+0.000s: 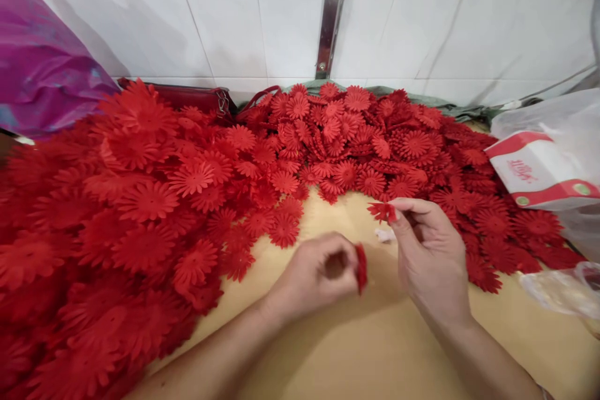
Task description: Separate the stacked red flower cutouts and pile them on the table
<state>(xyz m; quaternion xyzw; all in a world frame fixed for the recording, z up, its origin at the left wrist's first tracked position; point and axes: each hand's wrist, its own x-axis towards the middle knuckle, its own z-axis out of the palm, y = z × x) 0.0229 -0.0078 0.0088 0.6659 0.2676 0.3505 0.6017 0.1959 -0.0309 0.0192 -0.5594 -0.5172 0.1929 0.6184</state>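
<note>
My left hand [319, 272] is closed, thumb and fingers curled in a ring, pinching a small red petal piece [361, 269] seen edge-on and slightly blurred. To its right and a little higher, my right hand [429, 250] pinches a red flower piece [382, 211] between thumb and fingertips, its petals pointing left. The two pieces are apart. A small white scrap [385, 235] lies on the tan table [356, 350] just below the right piece. Around both hands spreads a large heap of red flower-shaped pieces [150, 200].
A purple bag [42, 56] stands at the far left, with a dark red purse [187, 97] behind the heap. At the right are a white and red box [544, 169] and clear plastic [562, 287]. A metal bracket [332, 25] is fixed to the tiled wall.
</note>
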